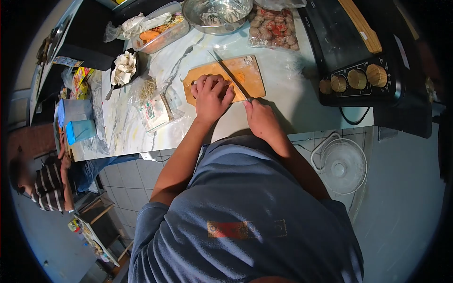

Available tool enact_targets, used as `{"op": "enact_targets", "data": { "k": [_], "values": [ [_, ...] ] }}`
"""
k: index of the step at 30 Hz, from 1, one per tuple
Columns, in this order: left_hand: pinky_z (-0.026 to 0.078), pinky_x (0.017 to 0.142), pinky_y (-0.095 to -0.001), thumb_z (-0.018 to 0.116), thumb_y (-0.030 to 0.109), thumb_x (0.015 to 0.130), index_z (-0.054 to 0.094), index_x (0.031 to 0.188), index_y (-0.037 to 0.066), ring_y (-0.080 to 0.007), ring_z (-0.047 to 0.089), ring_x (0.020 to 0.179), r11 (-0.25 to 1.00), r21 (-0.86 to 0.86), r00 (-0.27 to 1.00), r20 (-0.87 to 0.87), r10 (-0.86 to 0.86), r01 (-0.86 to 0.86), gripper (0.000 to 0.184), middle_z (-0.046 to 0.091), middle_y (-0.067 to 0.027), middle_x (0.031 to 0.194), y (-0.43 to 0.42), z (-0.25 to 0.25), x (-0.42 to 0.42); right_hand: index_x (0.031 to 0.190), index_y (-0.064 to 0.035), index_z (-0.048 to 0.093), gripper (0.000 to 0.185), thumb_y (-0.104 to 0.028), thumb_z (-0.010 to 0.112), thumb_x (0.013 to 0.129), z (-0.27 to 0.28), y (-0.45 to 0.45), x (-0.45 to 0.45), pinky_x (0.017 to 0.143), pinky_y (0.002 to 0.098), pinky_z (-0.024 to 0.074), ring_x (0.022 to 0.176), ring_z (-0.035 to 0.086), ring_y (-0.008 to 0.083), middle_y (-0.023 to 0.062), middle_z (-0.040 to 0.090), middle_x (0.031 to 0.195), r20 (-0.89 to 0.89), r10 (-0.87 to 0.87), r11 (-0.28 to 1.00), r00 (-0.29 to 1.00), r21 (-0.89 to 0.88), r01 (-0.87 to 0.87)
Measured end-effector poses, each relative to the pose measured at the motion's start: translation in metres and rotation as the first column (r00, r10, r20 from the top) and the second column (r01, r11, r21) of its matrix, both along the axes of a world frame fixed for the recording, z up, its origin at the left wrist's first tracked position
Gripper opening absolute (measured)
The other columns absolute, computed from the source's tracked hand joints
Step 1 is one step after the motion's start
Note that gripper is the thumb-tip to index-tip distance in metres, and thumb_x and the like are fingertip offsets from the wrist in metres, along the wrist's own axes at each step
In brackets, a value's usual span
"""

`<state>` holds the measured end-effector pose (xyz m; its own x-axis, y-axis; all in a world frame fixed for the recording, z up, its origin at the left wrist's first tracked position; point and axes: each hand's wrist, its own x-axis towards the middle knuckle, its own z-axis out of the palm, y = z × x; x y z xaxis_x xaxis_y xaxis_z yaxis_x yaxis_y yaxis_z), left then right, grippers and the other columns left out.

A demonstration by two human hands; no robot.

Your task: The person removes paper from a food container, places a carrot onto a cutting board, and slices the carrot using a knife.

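A wooden cutting board (257, 80) lies on the marble-patterned table in front of me. My right hand (260, 118) is closed around the handle of a kitchen knife (230, 74), whose blade slants across the board toward the far left. My left hand (213, 96) rests on the board left of the blade, fingers bent and pressed down over something mostly hidden beneath them. Small thin orange slices (240, 77) lie on the board just right of the knife; their kind is too small to tell.
A metal bowl (218, 29), a plastic container of food (163, 35) and a bag of brownish balls (273, 30) stand at the back. On the right is a black electric griddle (358, 94). A dark bowl (123, 70) sits left. A fan (339, 165) and another person (52, 181) are beyond the table.
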<state>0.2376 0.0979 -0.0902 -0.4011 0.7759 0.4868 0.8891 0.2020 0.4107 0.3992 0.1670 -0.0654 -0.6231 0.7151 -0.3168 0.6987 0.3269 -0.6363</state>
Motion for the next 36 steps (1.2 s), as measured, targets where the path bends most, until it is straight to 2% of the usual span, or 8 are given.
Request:
{"op": "enact_targets", "data": {
  "k": [7, 10, 16, 19, 22, 25, 29, 36],
  "values": [
    [0.030, 0.090, -0.0427, 0.072, 0.025, 0.077, 0.072, 0.090, 0.015, -0.0261, 0.048, 0.110, 1.000, 0.011, 1.000, -0.001, 0.009, -0.009, 0.017, 0.060, -0.0018, 0.103, -0.001, 0.000, 0.000, 0.095, 0.0026, 0.059, 0.043, -0.036, 0.041, 0.101, 0.007, -0.004, 0.000, 0.079, 0.0566, 0.0456, 0.087, 0.060, 0.0500, 0.0299, 0.064, 0.085, 0.028, -0.021, 0.998, 0.999, 0.053, 0.019],
    [0.030, 0.090, -0.0424, 0.072, 0.025, 0.077, 0.072, 0.090, 0.015, -0.0260, 0.048, 0.109, 1.000, 0.007, 1.000, 0.010, 0.012, -0.012, 0.017, 0.058, -0.0025, 0.104, -0.002, 0.002, -0.002, 0.100, -0.0012, 0.060, 0.040, -0.037, 0.042, 0.100, 0.000, -0.004, 0.004, 0.078, 0.0557, 0.0474, 0.084, 0.063, 0.0470, 0.0271, 0.066, 0.083, 0.016, -0.014, 0.989, 1.000, 0.150, 0.011],
    [0.030, 0.090, -0.0419, 0.072, 0.024, 0.076, 0.071, 0.094, 0.015, -0.0263, 0.048, 0.108, 0.999, 0.011, 0.998, 0.042, -0.045, 0.045, 0.020, 0.056, -0.0040, 0.104, -0.004, 0.003, -0.003, 0.095, -0.0025, 0.058, 0.036, -0.036, 0.046, 0.099, 0.006, -0.001, 0.010, 0.071, 0.0546, 0.0485, 0.078, 0.064, 0.0443, 0.0220, 0.067, 0.079, 0.048, -0.020, 0.970, 0.999, 0.245, 0.008],
    [0.030, 0.090, -0.0420, 0.070, 0.020, 0.074, 0.069, 0.098, 0.015, -0.0266, 0.048, 0.107, 0.992, 0.109, 0.988, 0.130, -0.078, 0.064, 0.024, 0.055, -0.0054, 0.103, -0.004, 0.007, -0.005, 0.093, -0.0036, 0.058, 0.034, -0.037, 0.051, 0.097, 0.009, -0.001, 0.016, 0.066, 0.0549, 0.0474, 0.072, 0.062, 0.0452, 0.0226, 0.064, 0.074, 0.022, -0.026, 0.959, 0.999, 0.283, 0.018],
    [0.029, 0.093, -0.0437, 0.065, 0.020, 0.074, 0.068, 0.101, 0.015, -0.0294, 0.045, 0.111, 0.989, 0.073, 0.974, 0.177, -0.141, 0.130, 0.027, 0.054, -0.0087, 0.110, -0.002, 0.016, -0.007, 0.095, -0.0039, 0.058, 0.036, -0.038, 0.048, 0.098, 0.022, -0.001, 0.014, 0.071, 0.0528, 0.0494, 0.078, 0.065, 0.0424, 0.0206, 0.067, 0.080, 0.123, -0.004, 0.963, 0.992, 0.268, -0.029],
    [0.026, 0.099, -0.0470, 0.057, 0.029, 0.078, 0.069, 0.109, 0.018, -0.0352, 0.036, 0.122, 0.968, -0.119, 0.975, 0.035, -0.218, 0.221, 0.035, 0.045, -0.0147, 0.129, 0.004, 0.021, -0.008, 0.095, -0.0039, 0.058, 0.036, -0.039, 0.048, 0.098, 0.020, -0.001, 0.014, 0.071, 0.0518, 0.0499, 0.079, 0.065, 0.0412, 0.0201, 0.067, 0.081, 0.097, -0.003, 0.950, 0.995, 0.310, -0.027],
    [0.025, 0.100, -0.0473, 0.056, 0.028, 0.082, 0.069, 0.110, 0.019, -0.0365, 0.038, 0.120, 0.960, -0.142, 0.969, -0.021, -0.245, 0.240, 0.032, 0.046, -0.0151, 0.128, 0.014, 0.025, -0.015, 0.095, -0.0035, 0.058, 0.037, -0.039, 0.049, 0.097, 0.027, -0.001, 0.012, 0.071, 0.0512, 0.0504, 0.079, 0.066, 0.0407, 0.0199, 0.067, 0.081, 0.106, 0.006, 0.954, 0.994, 0.298, -0.038],
    [0.024, 0.101, -0.0483, 0.054, 0.028, 0.086, 0.069, 0.112, 0.020, -0.0373, 0.035, 0.122, 0.972, -0.138, 0.981, 0.050, -0.188, 0.193, 0.031, 0.044, -0.0156, 0.131, 0.008, 0.026, -0.016, 0.094, -0.0037, 0.060, 0.036, -0.038, 0.050, 0.097, 0.026, 0.001, 0.016, 0.071, 0.0497, 0.0518, 0.078, 0.066, 0.0394, 0.0188, 0.067, 0.082, 0.072, -0.006, 0.937, 0.997, 0.350, -0.020]
  ]
}}
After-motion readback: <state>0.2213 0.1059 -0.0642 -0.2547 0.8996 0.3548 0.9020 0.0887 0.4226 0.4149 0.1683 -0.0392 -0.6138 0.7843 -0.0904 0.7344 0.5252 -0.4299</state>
